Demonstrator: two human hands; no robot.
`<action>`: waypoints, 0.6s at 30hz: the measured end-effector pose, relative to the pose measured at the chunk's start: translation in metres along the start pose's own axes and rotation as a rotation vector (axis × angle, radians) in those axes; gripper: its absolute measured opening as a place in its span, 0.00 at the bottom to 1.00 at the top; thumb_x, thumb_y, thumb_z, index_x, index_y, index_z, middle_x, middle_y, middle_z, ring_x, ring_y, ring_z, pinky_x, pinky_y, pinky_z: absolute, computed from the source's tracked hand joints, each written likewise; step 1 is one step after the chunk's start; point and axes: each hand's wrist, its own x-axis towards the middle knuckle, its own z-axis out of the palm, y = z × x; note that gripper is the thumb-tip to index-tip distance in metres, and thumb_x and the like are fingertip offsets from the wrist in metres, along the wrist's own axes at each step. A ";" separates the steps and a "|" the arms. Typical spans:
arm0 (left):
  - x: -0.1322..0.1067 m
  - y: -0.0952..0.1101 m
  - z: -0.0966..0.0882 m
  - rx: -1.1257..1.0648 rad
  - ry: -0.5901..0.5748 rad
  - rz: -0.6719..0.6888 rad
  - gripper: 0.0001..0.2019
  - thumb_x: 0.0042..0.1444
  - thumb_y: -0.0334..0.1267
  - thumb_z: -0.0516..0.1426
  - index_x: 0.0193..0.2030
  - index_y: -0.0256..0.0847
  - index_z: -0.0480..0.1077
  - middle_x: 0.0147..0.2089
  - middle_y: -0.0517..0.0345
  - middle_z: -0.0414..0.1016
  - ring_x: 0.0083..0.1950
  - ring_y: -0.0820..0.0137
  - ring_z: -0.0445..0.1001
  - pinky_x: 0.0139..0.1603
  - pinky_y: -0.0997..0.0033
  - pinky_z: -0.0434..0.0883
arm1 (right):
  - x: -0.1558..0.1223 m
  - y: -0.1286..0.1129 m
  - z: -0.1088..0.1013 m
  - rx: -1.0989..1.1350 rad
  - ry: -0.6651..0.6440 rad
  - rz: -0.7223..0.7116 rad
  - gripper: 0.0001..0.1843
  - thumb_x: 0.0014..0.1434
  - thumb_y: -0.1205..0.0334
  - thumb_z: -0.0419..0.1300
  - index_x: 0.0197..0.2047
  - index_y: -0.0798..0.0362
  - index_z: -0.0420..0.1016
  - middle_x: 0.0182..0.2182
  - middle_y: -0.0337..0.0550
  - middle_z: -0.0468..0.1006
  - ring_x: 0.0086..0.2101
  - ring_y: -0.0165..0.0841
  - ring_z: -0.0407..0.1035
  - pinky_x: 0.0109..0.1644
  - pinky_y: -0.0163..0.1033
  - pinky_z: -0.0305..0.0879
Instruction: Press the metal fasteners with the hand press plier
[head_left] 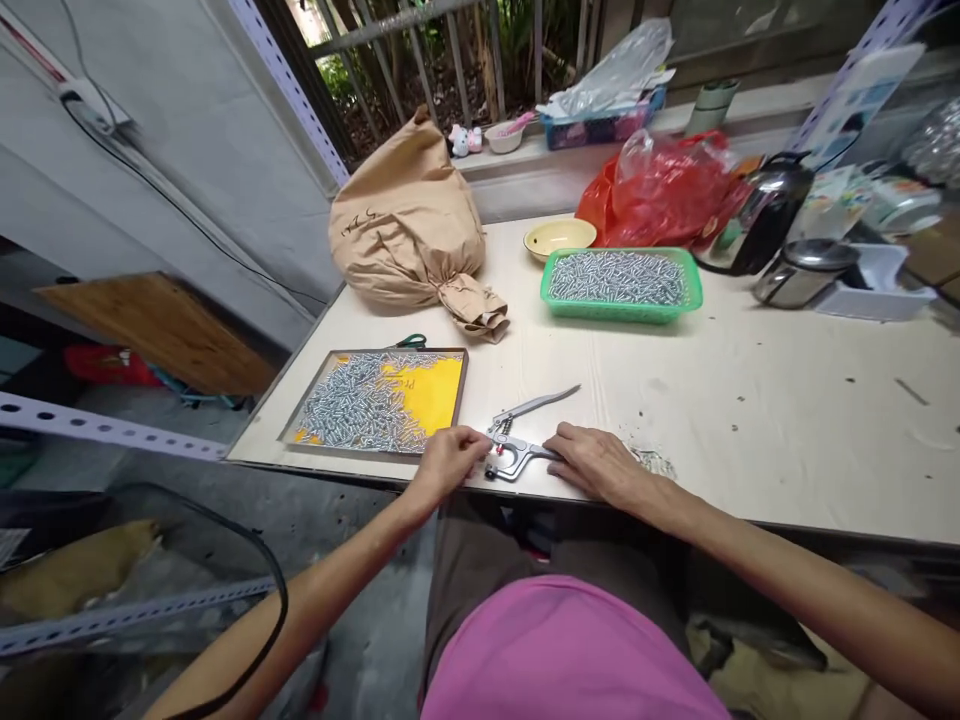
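Note:
Near the front edge of the table lies a pair of silver snap-fastener pliers [517, 455], its upper handle swung wide from the lower one and a spring between them. My right hand [596, 460] is closed around the lower handle. At the jaw end my left hand [452, 458] has its fingertips pinched together; whatever sits between them is too small to make out. Just left of that hand is a shallow tray [461, 385] with a yellow bottom, holding many small shiny metal pieces [352, 405]. Similar pieces fill a green basket [622, 312] farther back.
A tied brown paper sack [409, 225] stands at the back left, with dark-handled scissors [411, 341] by the tray. Behind the green basket are a cream bowl [559, 238] and red plastic bags [660, 195]. A thermos jug [772, 210] and steel cup [802, 272] stand to the right.

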 end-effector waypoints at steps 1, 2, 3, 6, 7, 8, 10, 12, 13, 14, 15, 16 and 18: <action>-0.001 -0.003 0.007 -0.003 0.008 -0.006 0.13 0.49 0.45 0.56 0.29 0.36 0.74 0.17 0.64 0.65 0.16 0.78 0.59 0.18 0.78 0.56 | 0.000 -0.001 0.002 -0.017 -0.023 0.020 0.11 0.65 0.60 0.51 0.43 0.53 0.72 0.38 0.46 0.73 0.38 0.33 0.69 0.37 0.36 0.59; -0.002 -0.006 0.013 -0.002 0.022 -0.006 0.13 0.48 0.45 0.57 0.28 0.35 0.74 0.17 0.63 0.66 0.16 0.78 0.59 0.18 0.78 0.55 | 0.000 -0.001 0.004 -0.031 -0.039 0.036 0.11 0.65 0.61 0.50 0.42 0.54 0.72 0.38 0.45 0.73 0.38 0.33 0.69 0.37 0.35 0.58; -0.001 -0.009 0.017 0.001 0.035 -0.003 0.14 0.48 0.45 0.57 0.27 0.35 0.74 0.18 0.63 0.67 0.17 0.78 0.59 0.18 0.78 0.55 | 0.000 0.000 0.004 -0.045 -0.045 0.048 0.10 0.65 0.62 0.50 0.41 0.54 0.72 0.38 0.45 0.73 0.37 0.32 0.69 0.36 0.35 0.57; 0.001 -0.016 0.023 0.015 0.061 -0.018 0.15 0.48 0.47 0.58 0.26 0.35 0.74 0.17 0.62 0.67 0.19 0.77 0.59 0.19 0.78 0.54 | 0.001 0.001 0.002 -0.078 -0.036 0.057 0.10 0.66 0.62 0.49 0.40 0.54 0.71 0.37 0.44 0.72 0.36 0.32 0.68 0.33 0.35 0.55; 0.002 -0.017 0.024 0.021 0.063 -0.027 0.16 0.48 0.48 0.58 0.25 0.35 0.74 0.16 0.63 0.66 0.19 0.77 0.59 0.19 0.78 0.54 | 0.001 0.001 0.002 -0.085 -0.030 0.058 0.10 0.66 0.62 0.49 0.40 0.53 0.70 0.37 0.44 0.72 0.35 0.31 0.68 0.33 0.35 0.55; 0.002 -0.018 0.025 0.025 0.061 -0.037 0.16 0.48 0.49 0.58 0.25 0.35 0.73 0.16 0.63 0.65 0.19 0.77 0.59 0.19 0.78 0.53 | 0.001 0.001 0.002 -0.092 -0.024 0.059 0.10 0.66 0.62 0.49 0.40 0.53 0.70 0.37 0.44 0.72 0.35 0.31 0.68 0.33 0.35 0.54; 0.002 -0.017 0.026 0.033 0.054 -0.058 0.17 0.48 0.50 0.58 0.25 0.35 0.73 0.15 0.63 0.64 0.19 0.77 0.58 0.19 0.77 0.52 | 0.001 0.000 0.003 -0.103 -0.014 0.059 0.09 0.65 0.63 0.49 0.40 0.53 0.70 0.37 0.44 0.73 0.35 0.31 0.68 0.32 0.36 0.54; 0.002 -0.014 0.025 0.046 0.042 -0.076 0.17 0.48 0.50 0.58 0.25 0.35 0.72 0.14 0.64 0.62 0.18 0.78 0.57 0.19 0.77 0.51 | 0.000 0.000 0.004 -0.110 -0.005 0.059 0.08 0.65 0.63 0.50 0.40 0.53 0.70 0.38 0.45 0.73 0.36 0.32 0.68 0.31 0.36 0.54; 0.003 -0.012 0.025 0.059 0.028 -0.082 0.17 0.48 0.49 0.58 0.24 0.35 0.72 0.13 0.65 0.61 0.17 0.78 0.56 0.19 0.77 0.51 | 0.001 -0.001 0.005 -0.111 -0.003 0.059 0.08 0.65 0.64 0.50 0.40 0.53 0.70 0.38 0.45 0.73 0.36 0.32 0.68 0.31 0.36 0.54; 0.003 -0.011 0.024 0.074 0.004 -0.083 0.17 0.49 0.49 0.58 0.22 0.35 0.70 0.13 0.66 0.59 0.17 0.78 0.55 0.19 0.77 0.50 | 0.001 -0.001 0.005 -0.111 -0.002 0.060 0.08 0.65 0.64 0.50 0.40 0.53 0.70 0.38 0.45 0.73 0.36 0.32 0.69 0.31 0.36 0.54; 0.003 -0.009 0.022 0.088 -0.026 -0.085 0.17 0.49 0.49 0.57 0.20 0.36 0.68 0.12 0.66 0.58 0.16 0.79 0.54 0.19 0.77 0.49 | 0.001 -0.001 0.005 -0.111 -0.003 0.064 0.08 0.65 0.64 0.50 0.41 0.52 0.70 0.38 0.45 0.73 0.37 0.32 0.69 0.31 0.36 0.55; 0.003 -0.007 0.021 0.097 -0.057 -0.092 0.18 0.50 0.48 0.57 0.18 0.36 0.66 0.11 0.66 0.57 0.15 0.79 0.53 0.19 0.77 0.49 | 0.001 -0.001 0.005 -0.112 -0.005 0.069 0.09 0.65 0.64 0.49 0.41 0.52 0.70 0.39 0.45 0.73 0.37 0.33 0.69 0.32 0.36 0.55; 0.003 -0.005 0.018 0.085 -0.115 -0.136 0.18 0.51 0.47 0.57 0.18 0.37 0.65 0.11 0.67 0.56 0.14 0.80 0.52 0.18 0.77 0.49 | 0.002 -0.003 0.004 -0.117 -0.016 0.078 0.09 0.65 0.64 0.49 0.41 0.53 0.70 0.39 0.45 0.73 0.37 0.33 0.69 0.32 0.36 0.55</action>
